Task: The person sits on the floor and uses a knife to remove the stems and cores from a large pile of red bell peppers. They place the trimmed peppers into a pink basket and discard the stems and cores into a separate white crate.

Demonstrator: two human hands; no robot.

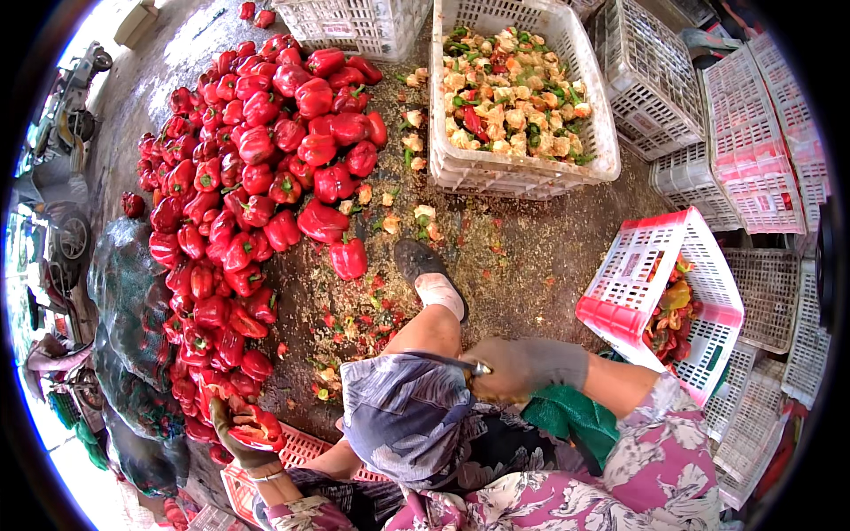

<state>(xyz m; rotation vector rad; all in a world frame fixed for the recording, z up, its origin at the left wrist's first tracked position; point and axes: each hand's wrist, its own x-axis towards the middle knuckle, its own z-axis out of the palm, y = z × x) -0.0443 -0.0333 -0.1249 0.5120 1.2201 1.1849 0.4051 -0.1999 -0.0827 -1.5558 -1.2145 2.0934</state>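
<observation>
My left hand (240, 443), in a work glove, holds a red bell pepper (260, 425) cut open so that its pale inside shows. The pepper is above a red plastic crate (302, 443) and at the near end of a large heap of red bell peppers (232, 166). Over my right knee, my gloved right hand (531, 365) grips a knife (479, 367) by its handle. Its thin blade points left across the patterned cloth of my trousers (405, 411). A green cloth or mesh (574, 418) lies under my right forearm.
Ahead stands a white crate (524, 174) full of cut pepper cores (514, 99). At right, a red-and-white crate (621, 265) lies tipped with pepper pieces (671, 318) inside. Stacked crates (651, 79) line the right side. Filled mesh sacks (129, 299) lie left; seeds and scraps litter the floor (511, 265).
</observation>
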